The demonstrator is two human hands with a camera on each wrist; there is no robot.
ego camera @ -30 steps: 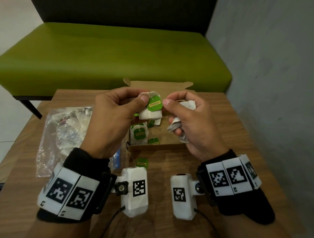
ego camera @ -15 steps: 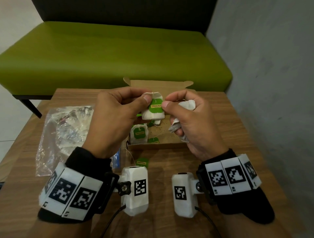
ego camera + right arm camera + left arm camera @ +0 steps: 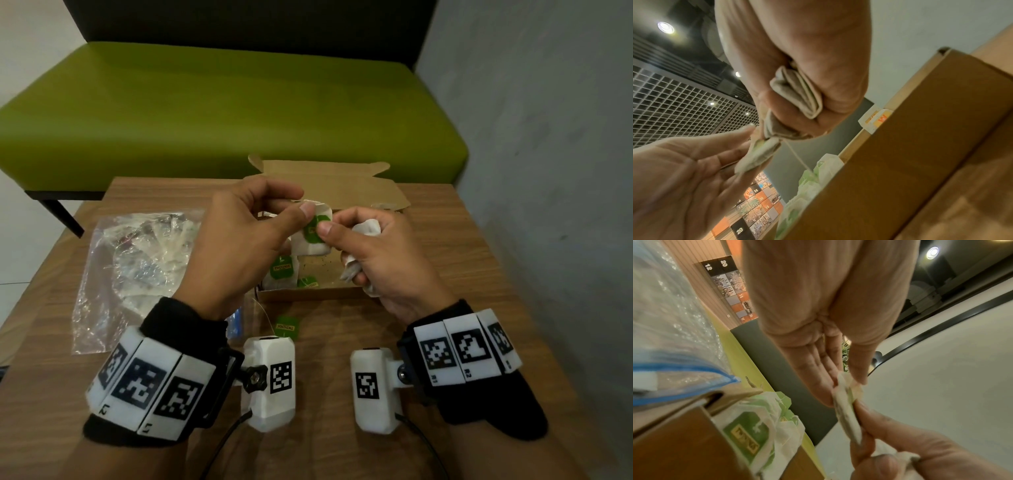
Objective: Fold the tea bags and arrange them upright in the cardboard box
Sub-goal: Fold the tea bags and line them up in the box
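Both hands hold one white tea bag (image 3: 311, 240) with a green tag above the open cardboard box (image 3: 308, 294). My left hand (image 3: 239, 240) pinches its top edge between thumb and fingers. My right hand (image 3: 373, 253) presses its thumb on the green tag and also clutches several more white tea bags (image 3: 797, 94) in its curled fingers. In the left wrist view the bag (image 3: 846, 412) shows edge-on between the two hands. Folded tea bags (image 3: 279, 274) stand at the box's left end.
A clear zip bag (image 3: 137, 267) with more items lies left of the box on the wooden table (image 3: 479, 274). A loose green tag (image 3: 287, 328) on a string lies in front of the box. A green bench (image 3: 222, 109) stands behind the table.
The tea bag has come down a little toward the box, and my right thumb now covers more of its green tag. Both hands keep their grip.
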